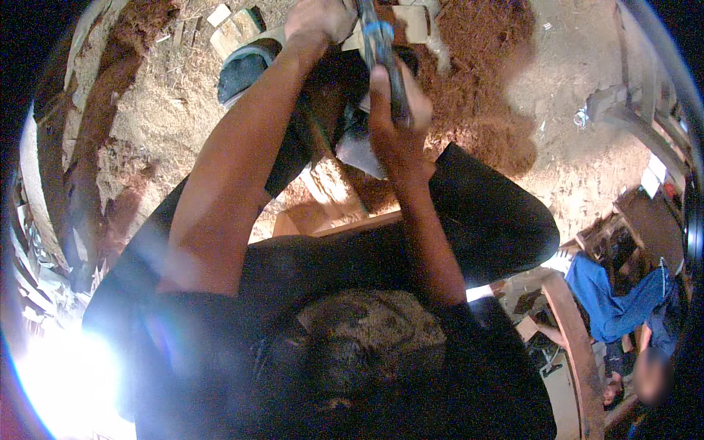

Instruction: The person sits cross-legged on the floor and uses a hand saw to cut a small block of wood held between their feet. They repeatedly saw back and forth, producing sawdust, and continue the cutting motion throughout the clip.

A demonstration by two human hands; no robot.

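My right hand [400,121] is closed round the near end of a long dark tool with a blue band [378,33]. The tool runs away from me past the upper edge of the view, so its far end is hidden and its kind cannot be made out. My left hand [323,20] is at the upper edge, closed beside the tool's far part. What its fingers hold is hidden. Both forearms reach forward over my dark-clothed legs [491,213]. A dark shoe [243,72] shows to the left of the left wrist.
Pale wooden blocks [235,33] lie on the shavings-strewn ground beyond my feet. Reddish-brown sawdust [484,81] is heaped to the right. At the lower right another person in blue clothing [616,297] is near a curved wooden beam [576,352]. Bright light glares at the lower left.
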